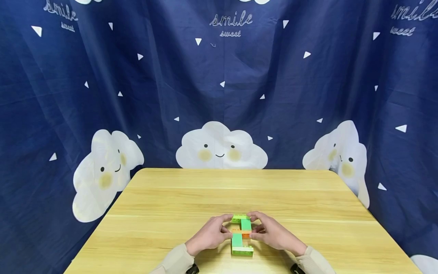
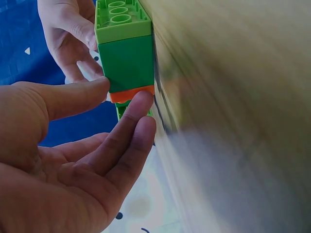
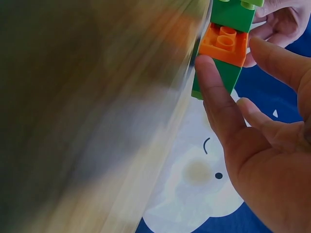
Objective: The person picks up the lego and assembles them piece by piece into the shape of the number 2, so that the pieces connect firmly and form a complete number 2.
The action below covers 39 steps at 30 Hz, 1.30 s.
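Observation:
Toy building blocks are joined in an S-shaped piece on the table. A light green block (image 1: 243, 250) forms its near end, followed by a green block (image 1: 237, 241), an orange block (image 1: 246, 235), another green block (image 1: 246, 224) and a far light green block (image 1: 236, 219). From the left side my left hand (image 1: 209, 234) holds the piece, its thumb at the near green block and a finger reaching the far end. My right hand (image 1: 273, 233) grips it from the right, thumb by the orange block (image 3: 223, 44). Fingertips partly hide the edges.
The pieces stand near the front of a light wooden table (image 1: 164, 205). Behind and beside it hangs a dark blue curtain (image 1: 222, 102) printed with white clouds and triangles. A dark band (image 1: 193, 269) shows at the left wrist.

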Available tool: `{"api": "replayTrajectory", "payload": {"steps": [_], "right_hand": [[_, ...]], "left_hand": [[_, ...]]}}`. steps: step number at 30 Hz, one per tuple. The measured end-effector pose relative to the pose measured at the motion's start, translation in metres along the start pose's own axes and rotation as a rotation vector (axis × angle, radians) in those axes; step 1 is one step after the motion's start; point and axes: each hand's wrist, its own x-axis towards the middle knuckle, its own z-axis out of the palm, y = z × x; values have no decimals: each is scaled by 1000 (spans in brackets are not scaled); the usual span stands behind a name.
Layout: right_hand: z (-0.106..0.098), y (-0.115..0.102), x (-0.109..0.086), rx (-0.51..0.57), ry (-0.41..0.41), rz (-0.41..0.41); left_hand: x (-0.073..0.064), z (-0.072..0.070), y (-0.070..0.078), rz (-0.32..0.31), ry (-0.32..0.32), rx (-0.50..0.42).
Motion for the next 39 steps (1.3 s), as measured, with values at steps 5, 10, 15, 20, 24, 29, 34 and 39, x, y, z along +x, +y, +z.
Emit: {"api": "replayTrajectory", "payload": {"steps": [5, 10, 15, 20, 24, 29, 34, 39], "right_hand": [[0, 2, 0, 15, -14, 3], [0, 2, 1, 9, -21, 0], [0, 1, 0, 16, -35, 11], [0, 0, -1, 24, -39, 6], [0, -1, -2, 35, -38, 3], [-1, 0, 0, 30, -37, 12], [-1, -2, 0, 6, -31, 16], [-6, -7, -3, -41, -1, 14]], "left_hand": [[0, 0, -1, -1, -11, -8], [0, 1, -2, -7, -10, -10], [0, 2, -3, -17, -6, -13], [0, 2, -4, -12, -4, -15], [1, 2, -4, -3, -6, -6], [1, 0, -3, 9, -13, 17], [-1, -6, -1, 13, -5, 40], [-5, -15, 1, 14, 25, 82]]}}
